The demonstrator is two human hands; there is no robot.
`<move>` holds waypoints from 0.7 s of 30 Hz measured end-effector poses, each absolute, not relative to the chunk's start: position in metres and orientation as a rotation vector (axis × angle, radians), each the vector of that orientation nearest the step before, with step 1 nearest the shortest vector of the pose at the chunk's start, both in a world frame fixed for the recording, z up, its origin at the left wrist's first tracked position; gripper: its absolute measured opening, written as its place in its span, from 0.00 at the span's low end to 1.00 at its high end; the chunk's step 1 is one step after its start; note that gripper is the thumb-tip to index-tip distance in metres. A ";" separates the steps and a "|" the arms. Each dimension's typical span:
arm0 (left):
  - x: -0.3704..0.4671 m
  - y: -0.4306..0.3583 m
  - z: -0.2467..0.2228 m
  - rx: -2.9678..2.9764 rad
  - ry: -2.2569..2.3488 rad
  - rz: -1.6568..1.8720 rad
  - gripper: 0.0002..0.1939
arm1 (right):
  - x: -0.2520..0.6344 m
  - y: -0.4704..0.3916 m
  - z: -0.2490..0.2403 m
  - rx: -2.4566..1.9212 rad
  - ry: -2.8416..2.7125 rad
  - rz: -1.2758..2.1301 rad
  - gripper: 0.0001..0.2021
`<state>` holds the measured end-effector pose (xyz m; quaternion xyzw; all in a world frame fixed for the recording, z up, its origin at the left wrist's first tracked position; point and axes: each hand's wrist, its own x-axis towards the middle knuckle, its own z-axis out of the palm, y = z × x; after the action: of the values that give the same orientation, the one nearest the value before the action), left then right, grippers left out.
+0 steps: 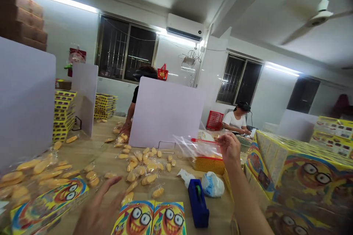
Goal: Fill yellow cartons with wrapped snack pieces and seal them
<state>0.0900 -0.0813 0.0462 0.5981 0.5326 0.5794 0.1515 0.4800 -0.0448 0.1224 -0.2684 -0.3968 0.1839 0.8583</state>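
Note:
My right hand (231, 148) is raised over a yellow basket (209, 165), fingers pinched on the edge of a clear plastic bag (187, 146). The bag hangs out to the left, smeared by motion. My left hand (100, 207) is low in front, slightly blurred, with its fingers apart and nothing in it. Just right of it lie two yellow cartoon-face boxes (168, 218) side by side. Beyond them is a loose pile of yellow, finger-shaped pieces in clear wrappers (142, 165). Another cartoon box (52, 200) lies to the left, beside more wrapped pieces (41, 170).
A blue tape dispenser (199, 205) stands near crumpled blue-white plastic (212, 184). Stacked boxes (309, 176) rise on the right. White dividers (168, 114) stand across the table. One person (129, 114) reaches in behind the middle divider; another person (234, 122) sits farther right.

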 end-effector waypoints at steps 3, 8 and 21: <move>0.120 -0.078 0.059 1.929 1.313 1.535 0.29 | 0.464 -0.082 0.119 -0.544 -0.859 0.475 0.08; 0.178 -0.085 0.102 2.017 1.016 1.440 0.43 | 0.449 -0.130 0.121 -0.517 -0.900 0.575 0.10; 0.254 -0.240 0.082 1.098 0.037 0.547 0.15 | 0.474 -0.304 0.130 -1.188 -0.932 0.095 0.14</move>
<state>0.2541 -0.2404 0.0817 0.5152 0.0173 0.2567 0.8175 0.4737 -0.3036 0.1299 -0.5390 -0.4228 0.0430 0.7273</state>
